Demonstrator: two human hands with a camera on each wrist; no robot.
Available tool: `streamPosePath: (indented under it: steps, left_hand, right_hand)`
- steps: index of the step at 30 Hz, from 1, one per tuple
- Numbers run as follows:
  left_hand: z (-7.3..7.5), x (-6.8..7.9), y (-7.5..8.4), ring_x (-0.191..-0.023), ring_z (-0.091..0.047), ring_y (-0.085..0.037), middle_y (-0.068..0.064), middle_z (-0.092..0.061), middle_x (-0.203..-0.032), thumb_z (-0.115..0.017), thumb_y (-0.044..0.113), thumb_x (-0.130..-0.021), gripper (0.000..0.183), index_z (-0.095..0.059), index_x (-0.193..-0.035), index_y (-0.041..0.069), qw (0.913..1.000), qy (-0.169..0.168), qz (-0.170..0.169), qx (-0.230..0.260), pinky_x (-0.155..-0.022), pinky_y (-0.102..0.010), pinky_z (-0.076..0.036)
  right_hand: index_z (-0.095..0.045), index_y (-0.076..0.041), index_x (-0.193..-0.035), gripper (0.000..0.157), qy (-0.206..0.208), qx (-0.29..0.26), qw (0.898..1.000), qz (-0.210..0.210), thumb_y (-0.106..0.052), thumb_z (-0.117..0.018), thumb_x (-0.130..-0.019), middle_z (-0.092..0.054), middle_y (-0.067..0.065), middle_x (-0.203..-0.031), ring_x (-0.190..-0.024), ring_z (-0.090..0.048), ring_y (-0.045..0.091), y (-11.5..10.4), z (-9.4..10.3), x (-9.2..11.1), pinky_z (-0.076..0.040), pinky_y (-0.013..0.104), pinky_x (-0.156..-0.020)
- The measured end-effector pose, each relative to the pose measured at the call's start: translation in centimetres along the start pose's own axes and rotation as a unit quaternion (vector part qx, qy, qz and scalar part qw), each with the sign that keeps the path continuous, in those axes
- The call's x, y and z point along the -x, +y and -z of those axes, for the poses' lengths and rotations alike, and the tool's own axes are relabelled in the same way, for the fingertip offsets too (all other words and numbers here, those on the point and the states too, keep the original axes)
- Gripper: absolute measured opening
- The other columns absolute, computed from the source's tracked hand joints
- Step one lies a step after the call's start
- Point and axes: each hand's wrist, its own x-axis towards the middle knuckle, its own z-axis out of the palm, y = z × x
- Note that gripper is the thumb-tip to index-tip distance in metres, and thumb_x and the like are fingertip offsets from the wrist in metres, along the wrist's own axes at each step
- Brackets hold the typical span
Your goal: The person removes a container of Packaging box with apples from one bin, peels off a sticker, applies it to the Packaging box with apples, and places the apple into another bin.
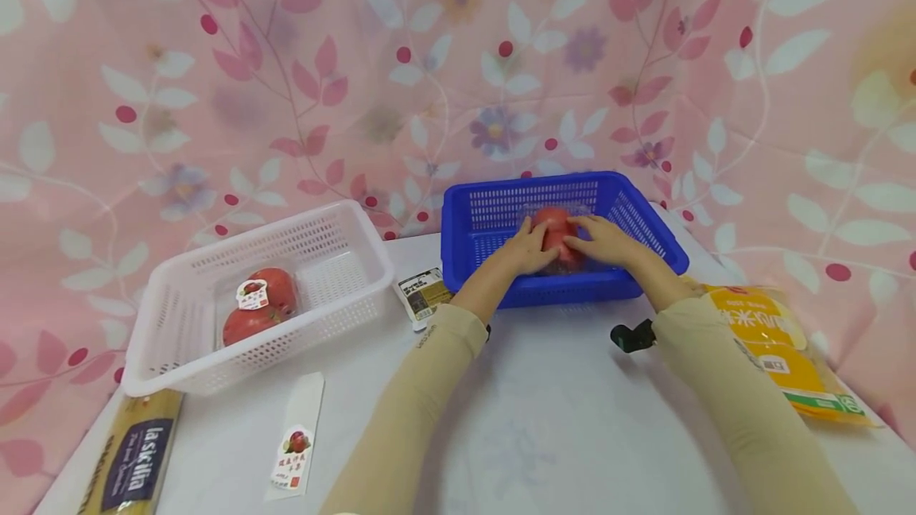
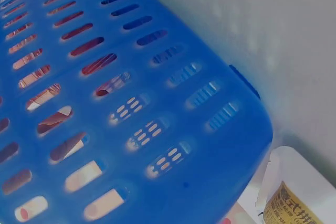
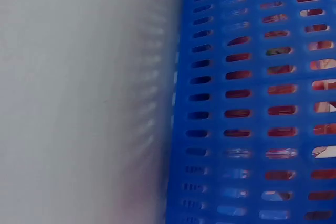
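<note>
A blue plastic basket (image 1: 565,292) stands at the back right of the table. In it sits a clear plastic pack of red apples (image 1: 554,230). My left hand (image 1: 528,251) reaches over the front rim and grips the pack's left side, fingers bent onto the fruit. From the right, my right hand (image 1: 604,242) holds the other side, its fingers on the red fruit. Both wrist views show only the slotted outer wall of the blue basket (image 2: 178,182), (image 3: 257,119); the hands themselves are hidden there.
A white basket (image 1: 365,292) at the left holds another pack of red apples (image 1: 261,304) with a sticker. A label strip (image 1: 296,435), a spaghetti pack (image 1: 136,451), a small black-and-tan packet (image 1: 424,294) and a yellow grain bag (image 1: 776,340) lie around.
</note>
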Motion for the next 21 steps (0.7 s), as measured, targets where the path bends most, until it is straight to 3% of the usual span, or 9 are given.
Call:
streamPosePath:
  steps: [5,9,16,21]
  left_hand:
    - [0.0,-0.1,-0.2,-0.132,-0.021,-0.042,-0.015,-0.008,-0.152,-0.039,0.047,-0.094,0.064,-0.019,-0.147,0.017,0.9999,0.007,0.011,-0.003,-0.103,-0.052,-0.024]
    - [-0.1,-0.3,0.0,-0.128,-0.027,-0.047,-0.015,-0.012,-0.151,-0.039,0.048,-0.094,0.063,-0.022,-0.146,0.017,0.9988,0.028,0.035,-0.019,-0.098,-0.054,-0.032]
    - [0.3,-0.1,0.7,-0.119,-0.04,-0.046,-0.014,-0.021,-0.148,-0.036,0.05,-0.093,0.06,-0.03,-0.143,0.016,0.9923,0.06,0.078,-0.075,-0.09,-0.049,-0.042]
    - [0.9,0.0,0.7,-0.112,-0.047,-0.042,-0.013,-0.029,-0.144,-0.031,0.051,-0.094,0.057,-0.037,-0.139,0.016,0.9847,0.096,0.071,-0.126,-0.089,-0.046,-0.044]
  right_hand:
    - [-0.038,0.008,-0.132,0.052,0.004,-0.002,1.0,0.009,-0.028,-0.047,-0.096,-0.043,0.031,-0.129,-0.122,-0.033,0.046,-0.1,-0.1,-0.6,-0.028,0.059,-0.098]
    - [-0.042,0.01,-0.126,0.047,0.018,-0.009,1.0,0.012,-0.024,-0.049,-0.095,-0.047,0.031,-0.124,-0.116,-0.04,0.044,-0.5,-0.2,-1.4,-0.033,0.055,-0.096]
    - [-0.039,0.01,-0.131,0.05,0.022,-0.031,0.999,-0.016,-0.024,-0.046,-0.095,-0.043,0.031,-0.129,-0.12,-0.038,0.044,-1.9,-0.4,-1.8,-0.032,0.056,-0.097]
    - [-0.041,0.009,-0.132,0.05,0.049,-0.036,0.998,-0.008,-0.025,-0.043,-0.096,-0.042,0.028,-0.132,-0.124,-0.034,0.043,-2.4,-0.3,-1.7,-0.028,0.055,-0.1]
